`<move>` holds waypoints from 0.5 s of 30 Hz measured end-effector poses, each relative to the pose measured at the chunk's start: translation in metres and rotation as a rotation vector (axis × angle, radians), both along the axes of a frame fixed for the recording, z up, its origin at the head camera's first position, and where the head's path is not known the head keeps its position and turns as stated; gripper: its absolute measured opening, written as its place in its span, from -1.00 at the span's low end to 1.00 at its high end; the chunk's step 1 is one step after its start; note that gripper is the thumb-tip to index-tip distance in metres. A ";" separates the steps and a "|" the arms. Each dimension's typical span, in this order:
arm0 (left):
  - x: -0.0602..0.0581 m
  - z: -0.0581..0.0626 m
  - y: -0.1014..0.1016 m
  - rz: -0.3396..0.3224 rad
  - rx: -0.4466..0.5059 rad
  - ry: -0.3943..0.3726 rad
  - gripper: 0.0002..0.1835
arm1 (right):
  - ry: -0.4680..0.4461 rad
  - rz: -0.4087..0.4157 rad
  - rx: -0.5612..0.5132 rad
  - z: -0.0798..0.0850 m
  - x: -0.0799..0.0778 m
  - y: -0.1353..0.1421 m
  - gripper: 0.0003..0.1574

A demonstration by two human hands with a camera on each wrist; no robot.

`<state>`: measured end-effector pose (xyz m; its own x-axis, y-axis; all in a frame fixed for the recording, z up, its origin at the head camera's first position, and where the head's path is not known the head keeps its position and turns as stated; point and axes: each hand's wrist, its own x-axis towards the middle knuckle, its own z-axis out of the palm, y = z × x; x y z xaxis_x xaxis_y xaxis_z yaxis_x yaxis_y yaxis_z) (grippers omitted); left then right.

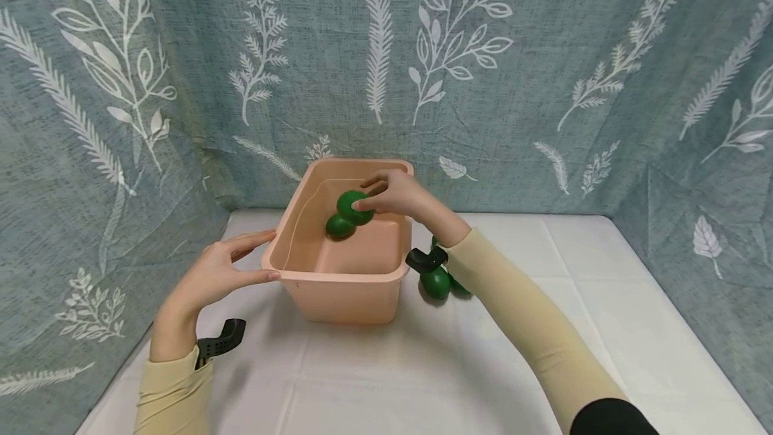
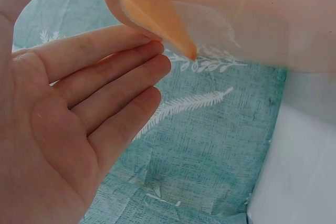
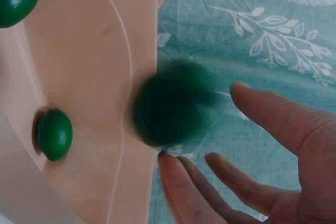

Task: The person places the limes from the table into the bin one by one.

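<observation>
One bin [image 1: 347, 301], two green fruits [image 3: 54, 135] inside, third fruit [image 3: 170, 106] at right fingers [image 3: 181, 184]

A bin [image 1: 338, 276] stood on the worktop [image 1: 338, 381], with hanging cloth [image 1: 326, 52] behind. The left hand [image 1: 214, 272] was at its left rim; the right hand [image 1: 395, 192] was over its far right part, a round piece [image 1: 347, 203] just left. Further pieces [image 1: 340, 226] lay inside; spare pieces [image 1: 435, 283] lay right of the bin, partly behind the right sleeve [image 1: 525, 321].

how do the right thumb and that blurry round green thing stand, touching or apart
Apart: the right wrist view shows a strip of patterned cloth between the right thumb and the blurred round green thing.
</observation>
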<state>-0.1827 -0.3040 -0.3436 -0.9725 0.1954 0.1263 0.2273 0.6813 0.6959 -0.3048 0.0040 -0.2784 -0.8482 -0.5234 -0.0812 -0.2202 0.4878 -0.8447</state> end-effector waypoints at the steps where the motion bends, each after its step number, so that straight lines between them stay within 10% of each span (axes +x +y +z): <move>1: -0.001 0.000 0.000 -0.001 0.000 -0.001 -0.20 | 0.006 0.002 -0.006 0.000 0.000 0.000 -0.28; 15: -0.002 -0.001 0.000 0.003 -0.012 -0.002 -0.17 | 0.080 -0.047 0.083 0.005 0.004 0.038 -0.28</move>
<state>-0.1849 -0.3039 -0.3446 -0.9735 0.1935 0.1218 0.2233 0.6903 0.6882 -0.3013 0.0420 -0.2732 -0.8772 -0.4771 -0.0532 -0.2606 0.5665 -0.7817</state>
